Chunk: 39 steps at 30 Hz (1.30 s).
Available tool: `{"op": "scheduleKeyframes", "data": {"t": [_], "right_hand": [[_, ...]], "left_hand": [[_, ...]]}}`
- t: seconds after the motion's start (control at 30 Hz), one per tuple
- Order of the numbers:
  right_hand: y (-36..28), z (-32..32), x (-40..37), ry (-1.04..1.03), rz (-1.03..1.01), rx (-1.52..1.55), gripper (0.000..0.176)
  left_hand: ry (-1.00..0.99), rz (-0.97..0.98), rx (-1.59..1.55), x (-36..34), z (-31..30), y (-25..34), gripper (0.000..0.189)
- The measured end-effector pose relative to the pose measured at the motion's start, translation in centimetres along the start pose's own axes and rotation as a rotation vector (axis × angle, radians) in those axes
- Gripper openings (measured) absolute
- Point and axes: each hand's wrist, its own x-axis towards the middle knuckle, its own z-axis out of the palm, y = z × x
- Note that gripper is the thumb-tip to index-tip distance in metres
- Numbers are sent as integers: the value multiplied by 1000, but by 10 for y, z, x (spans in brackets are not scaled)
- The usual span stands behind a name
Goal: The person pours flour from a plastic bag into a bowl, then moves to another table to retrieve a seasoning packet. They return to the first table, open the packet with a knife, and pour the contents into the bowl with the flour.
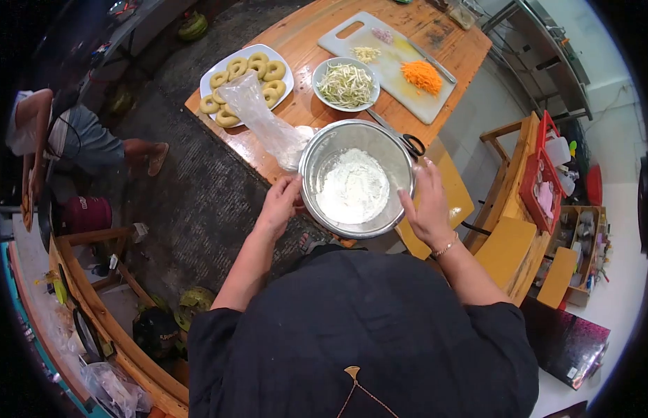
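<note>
A metal mixing bowl (pixel 313 202) with a mound of white flour (pixel 353 188) in it sits at the table's near edge. My left hand (pixel 280 205) grips its left rim, fingers curled. At the right rim, my right hand (pixel 430 209) is open with fingers apart, its thumb by the bowl's edge. A clear plastic bag (pixel 258 115) with white powder at its bottom lies left of the bowl. Behind the bowl is a dish of bean sprouts (pixel 345 86). Black-handled scissors (pixel 413 145) lie partly hidden beside the metal rim.
A white plate (pixel 287 76) of ring-shaped dough stands at the back left. The cutting board (pixel 425 108) carries shredded carrot (pixel 421 76), chopped pale bits and a knife (pixel 433 61). A red basket (pixel 540 184) sits on the right bench. Another person (pixel 87 136) is at far left.
</note>
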Motion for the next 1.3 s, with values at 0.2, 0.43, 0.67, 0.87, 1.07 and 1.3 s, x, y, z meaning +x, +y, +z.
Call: {"op": "scheduleKeyframes", "data": {"t": [0.2, 0.43, 0.67, 0.87, 1.07, 1.3], "right_hand": [[24, 31, 11, -116, 494, 498, 42], [30, 14, 33, -85, 335, 515, 37], [32, -5, 28, -166, 499, 621, 36], [54, 9, 10, -174, 563, 793, 36], [57, 20, 13, -213, 561, 887, 35], [38, 42, 39, -360, 453, 929, 32]], "left_hand": [[327, 144, 207, 27, -20, -32, 66], [656, 549, 604, 81, -41, 4, 86], [447, 571, 444, 119, -51, 17, 41], [168, 561, -190, 69, -36, 46, 33], [73, 539, -611, 4, -58, 63, 48], [205, 615, -674, -81, -71, 27, 50]]}}
